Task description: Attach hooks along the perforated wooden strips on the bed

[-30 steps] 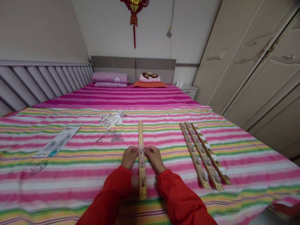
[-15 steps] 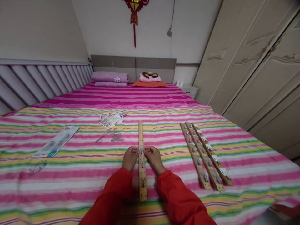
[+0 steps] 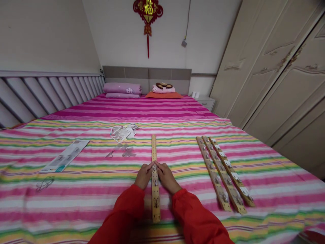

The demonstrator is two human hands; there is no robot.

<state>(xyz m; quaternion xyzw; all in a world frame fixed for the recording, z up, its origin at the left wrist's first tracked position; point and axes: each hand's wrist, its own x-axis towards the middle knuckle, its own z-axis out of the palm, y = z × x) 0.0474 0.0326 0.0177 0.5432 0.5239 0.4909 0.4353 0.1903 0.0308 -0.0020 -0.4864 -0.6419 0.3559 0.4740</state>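
A narrow wooden strip (image 3: 155, 195) lies lengthwise before me, with small holes along it and clear adhesive hooks fixed on its near part. My left hand (image 3: 144, 175) and my right hand (image 3: 165, 176) meet over its middle from either side. Their fingertips press together on an adhesive hook (image 3: 154, 168) there; the fingers are curled, and some are hidden beside the strip. Nearer to me, another metal hook (image 3: 155, 183) sits on the strip between my wrists.
Three wooden strips with hooks (image 3: 224, 173) lie to the right. On the left are a hook package (image 3: 66, 156), a clear looped piece (image 3: 45, 183), clear film scraps (image 3: 125, 150) and crumpled wrappers (image 3: 123, 132). Everything rests on a striped bed sheet (image 3: 101, 203).
My fingertips have come together over the strip, pressing the clear hook down where they had held it by its two sides. The whole view has tilted up slightly.
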